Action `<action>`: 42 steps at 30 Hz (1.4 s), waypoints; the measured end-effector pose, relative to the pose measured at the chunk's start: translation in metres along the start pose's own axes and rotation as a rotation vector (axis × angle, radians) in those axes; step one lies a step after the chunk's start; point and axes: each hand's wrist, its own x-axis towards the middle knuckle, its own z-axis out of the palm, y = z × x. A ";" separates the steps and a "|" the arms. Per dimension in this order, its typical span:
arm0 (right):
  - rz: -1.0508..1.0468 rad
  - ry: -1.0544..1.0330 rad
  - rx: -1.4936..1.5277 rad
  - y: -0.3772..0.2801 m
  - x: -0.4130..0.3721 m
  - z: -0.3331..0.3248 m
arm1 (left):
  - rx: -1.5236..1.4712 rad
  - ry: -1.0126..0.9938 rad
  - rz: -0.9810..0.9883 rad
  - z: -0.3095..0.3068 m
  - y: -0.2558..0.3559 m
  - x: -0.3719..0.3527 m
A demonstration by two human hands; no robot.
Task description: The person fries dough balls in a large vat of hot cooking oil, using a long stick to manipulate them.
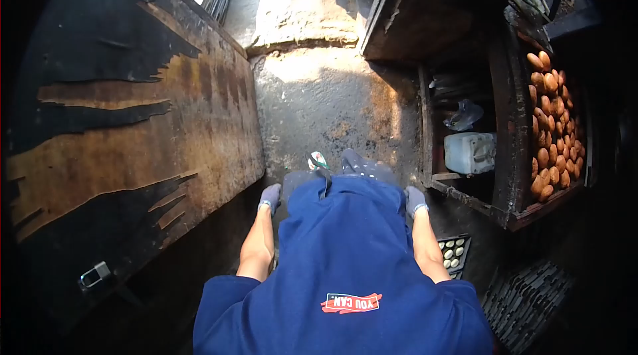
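Note:
My left hand [269, 197], in a grey glove, hangs beside my left hip. The torn wooden tabletop [219, 116] is the surface nearest to it. On the other side, my right hand [416, 201] hangs by my right hip in a matching glove, near the low front edge of a dark shelf unit [503, 109]. No object shows in either hand, but the fingers are too small and turned away to make out. Between the hands is my navy shirt [339, 235]. A small white, green and red item [318, 160] shows just beyond its hem.
Many brown bun-like rounds [553, 129] fill a tray on the right. Below, the shelf holds a whitish plastic jug [470, 153] and a clear bag [463, 114]. A dark tray of pale rounds [453, 252] sits low right. Ahead, the concrete floor [319, 102] leads to a sunlit doorway.

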 end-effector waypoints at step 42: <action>-0.208 -0.543 -0.662 -0.390 0.081 0.482 | -0.014 0.584 0.244 -0.038 0.081 0.093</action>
